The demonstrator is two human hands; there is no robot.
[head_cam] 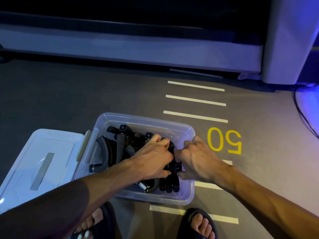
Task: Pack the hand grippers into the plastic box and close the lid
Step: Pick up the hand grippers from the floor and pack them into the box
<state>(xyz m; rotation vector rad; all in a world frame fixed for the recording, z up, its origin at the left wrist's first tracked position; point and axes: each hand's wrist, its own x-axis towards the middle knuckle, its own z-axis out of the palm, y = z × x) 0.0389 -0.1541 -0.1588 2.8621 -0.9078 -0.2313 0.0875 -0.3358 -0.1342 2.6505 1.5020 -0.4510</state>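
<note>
A clear plastic box [143, 120] is being kept open on the floor [69, 94], directly beneath both hands, and a jumbled pile of black hand grippers [110, 149] is being held inside it. The left hand [151, 161] is being pressed down into the middle of the pile, its fingers being curled tightly round the handle of one of the hand grippers. The right hand [198, 159] is being held just beside it, touching it at the knuckles, with its fingers and thumb being clenched on black handles close to the box wall on its outer side. Exactly which handles are being grasped is being hidden by the hands themselves. A metal spring [143, 185] is being shown just below the left wrist, at the near wall of the box. The lid [34, 152] is being left off, lying flat on the floor outward of the left forearm, touching or almost touching the box; its near corner is being cut off by that forearm. Beyond the right hand, white stripes [196, 100] and a yellow 50 [224, 140] are being shown on the floor. Under the forearms, two dark sandals [195, 219] are being cropped by the lower edge. Far beyond the hands, a pale machine [131, 49] is being lost in darkness.
</note>
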